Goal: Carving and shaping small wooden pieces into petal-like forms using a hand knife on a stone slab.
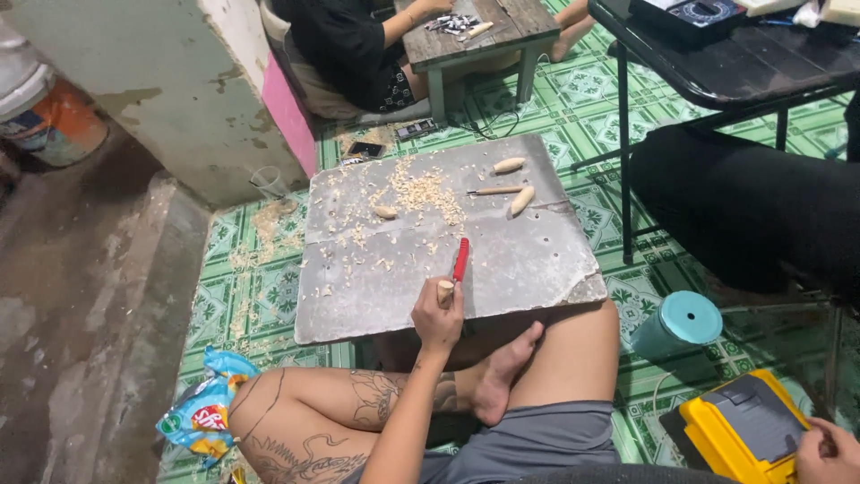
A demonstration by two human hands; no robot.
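1. Our left hand (438, 315) is closed around a small pale wooden piece (445, 289), pinning it against the near edge of the grey board (520, 260); the piece peeps out just above our knuckles
2. A red-handled knife (460, 260) stands right beside that piece, its handle rising up and away from our fingers; we cannot tell whether our fingers grip it or it only leans there
3. Our right hand (829, 453) sits far off at the lower right, fingers curled over the corner of a yellow case (739, 430) with a dark grey lid, well apart from the board
4. Further up the board, pale wood shavings (421, 190) lie scattered, thickest near the middle
5. Beyond them rest carved wooden pieces: one (385, 211) among the shavings, one (509, 165) near the far edge, one (522, 199) to the right, and a thin wooden-handled tool (494, 190) between the last two
6. A teal lidded cup (678, 324) stands on the green patterned floor (573, 99) to the right of our knee
7. A crumpled snack bag (202, 412) lies by our left leg
8. Another person in black (345, 45) sits at a low wooden table (493, 31) beyond the board
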